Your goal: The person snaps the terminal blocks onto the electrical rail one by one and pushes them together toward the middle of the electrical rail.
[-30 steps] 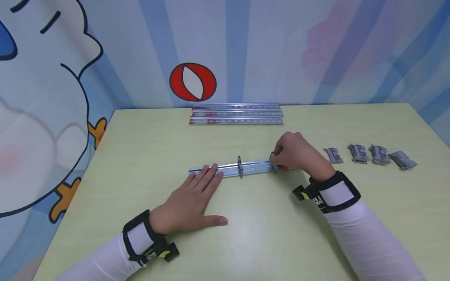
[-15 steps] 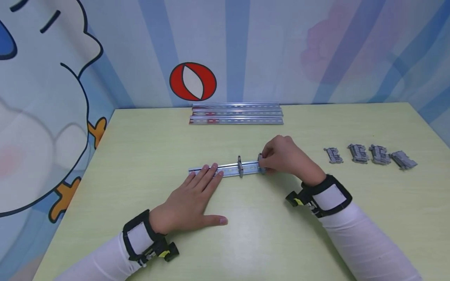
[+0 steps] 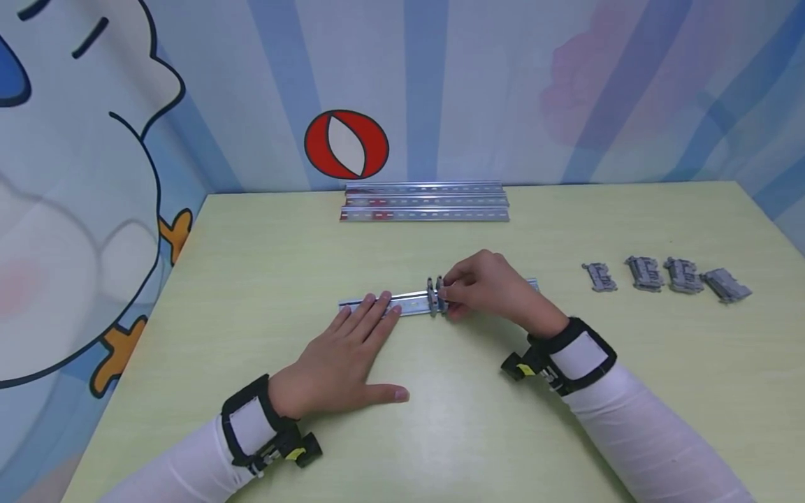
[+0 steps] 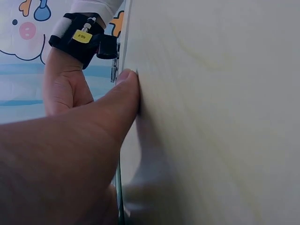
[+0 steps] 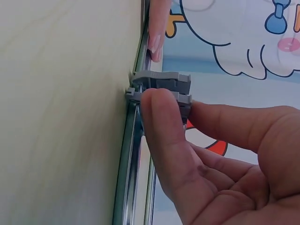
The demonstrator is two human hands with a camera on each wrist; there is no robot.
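Note:
A slotted metal DIN rail (image 3: 414,304) lies across the middle of the table. My left hand (image 3: 333,367) rests flat on its left part, fingers straight and thumb spread out on the table. Near the rail's middle stands one thin grey rail end clamp (image 5: 161,80), upright across the rail. Close beside it on the right is a second grey end clamp (image 5: 184,105), which my right hand (image 3: 493,290) pinches between thumb and fingers. In the right wrist view this second clamp's foot sits at the rail's edge. The right hand hides much of the rail's right part.
Several more rails (image 3: 424,215) lie side by side at the table's back edge, against the printed wall. At the right are several grey terminal-like pieces in a row, with a smaller one (image 3: 600,277) at its left end and a tilted one (image 3: 726,285) at its right.
My right hand has slid the pinched clamp leftward along the rail, from well apart to right beside the other clamp. The left hand has stayed in place on the rail.

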